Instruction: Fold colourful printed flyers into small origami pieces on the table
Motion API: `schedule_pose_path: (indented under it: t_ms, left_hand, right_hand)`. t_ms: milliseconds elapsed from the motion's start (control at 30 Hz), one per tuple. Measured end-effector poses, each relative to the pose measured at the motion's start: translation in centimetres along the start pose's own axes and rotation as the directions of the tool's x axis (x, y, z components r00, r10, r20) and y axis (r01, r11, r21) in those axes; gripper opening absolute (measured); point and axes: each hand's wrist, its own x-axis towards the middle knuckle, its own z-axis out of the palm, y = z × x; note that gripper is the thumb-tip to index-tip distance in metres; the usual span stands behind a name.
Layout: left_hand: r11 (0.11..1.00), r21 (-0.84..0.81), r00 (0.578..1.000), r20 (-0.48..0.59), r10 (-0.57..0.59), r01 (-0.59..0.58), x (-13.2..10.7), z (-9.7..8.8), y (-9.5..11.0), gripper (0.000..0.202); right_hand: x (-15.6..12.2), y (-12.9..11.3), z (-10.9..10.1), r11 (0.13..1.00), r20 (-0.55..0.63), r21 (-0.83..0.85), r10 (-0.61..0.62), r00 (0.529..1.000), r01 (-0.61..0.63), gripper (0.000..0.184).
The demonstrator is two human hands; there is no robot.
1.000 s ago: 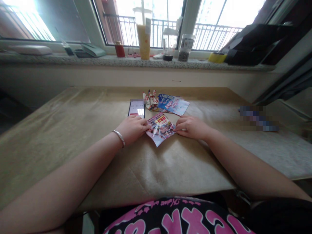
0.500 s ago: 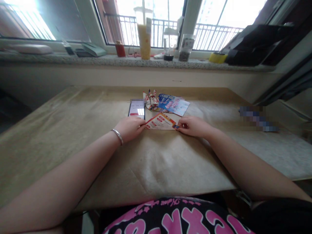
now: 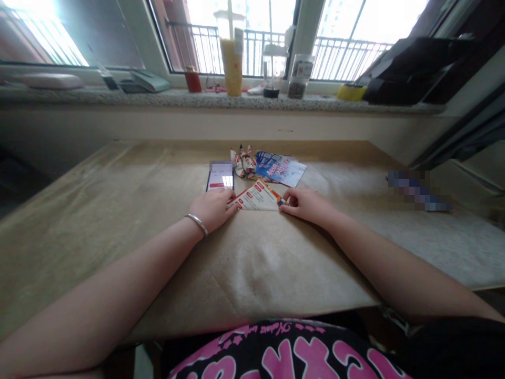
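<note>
A glossy paper flyer (image 3: 255, 197), folded into a flat triangle, lies on the brown kraft paper (image 3: 276, 263) covering the table. Its red-and-white printed side faces up. My left hand (image 3: 213, 208), with a silver bangle (image 3: 197, 224) on the wrist, holds the flyer's left corner. My right hand (image 3: 305, 205) pinches its right corner. Just beyond my left hand lies a smartphone (image 3: 220, 177) with a lit screen. Farther back sit a folded paper figure (image 3: 243, 162) and a blue-printed flyer (image 3: 280, 169).
Behind the table, a granite windowsill (image 3: 221, 101) holds a tall drink cup (image 3: 231, 66), glass jars (image 3: 300, 78), a red container (image 3: 193, 81) and a yellow roll (image 3: 351, 92). A black bag (image 3: 410, 73) sits at its right end. A pixelated object (image 3: 418, 190) lies on the right.
The flyer, earlier a photo-printed diamond, has been folded into a triangle with its red-and-white side up. My hands have stayed at its side corners and shifted slightly.
</note>
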Motion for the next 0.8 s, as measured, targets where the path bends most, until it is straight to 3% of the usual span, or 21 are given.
schedule_pose_path:
  t_ms: [400, 567, 800]
  left_hand:
    - [0.998, 0.058, 0.995, 0.094, -0.043, 0.038, -0.5, -1.5, -0.4, 0.027]
    - [0.999, 0.021, 0.991, 0.127, -0.030, 0.028, -0.3, -1.4, -1.1, 0.027]
    - [1.000, -0.007, 0.995, 0.098, 0.016, -0.015, -0.4, -1.3, -0.8, 0.025]
  right_hand:
    - [0.2, 0.8, 0.3, 0.998, 0.030, 0.067, -0.019, 0.999, 0.017, 0.028]
    - [0.2, 1.1, 0.5, 0.986, -0.098, 0.077, -0.139, 0.985, 0.147, 0.018]
    - [0.4, 1.7, 0.7, 0.952, -0.259, 0.078, -0.268, 0.928, 0.296, 0.009]
